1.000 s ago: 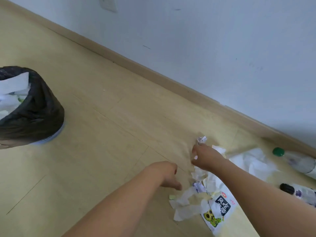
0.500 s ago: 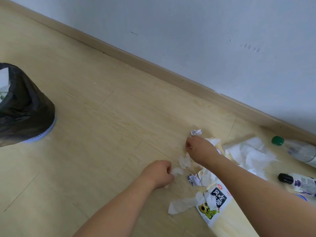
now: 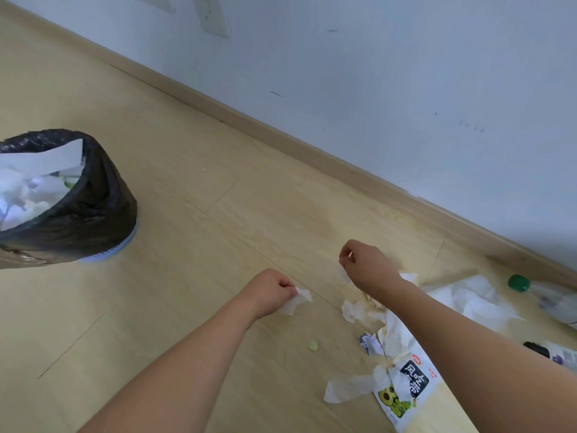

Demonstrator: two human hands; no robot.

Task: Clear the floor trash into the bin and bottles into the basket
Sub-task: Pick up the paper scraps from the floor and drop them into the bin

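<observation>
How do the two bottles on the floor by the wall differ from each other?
The green-capped bottle lies nearer the baseboard; the black-capped bottle lies closer to the person. The green-capped bottle has a green cap and a mostly clear body; the black-capped bottle has a black cap and a purple-marked label. More of the green-capped one shows; the black-capped one is largely cut off. Both lie on their sides, untouched.

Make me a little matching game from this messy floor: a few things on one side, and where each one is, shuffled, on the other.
Things:
1. bin
2. green-capped bottle
3. white paper scrap
4. snack wrapper

Places:
A. pinched in the left hand
B. lying by the baseboard at far right
C. standing at far left, lined with a black bag
D. flat on the floor under the right forearm

Pairs: 1-C, 2-B, 3-A, 4-D
</observation>
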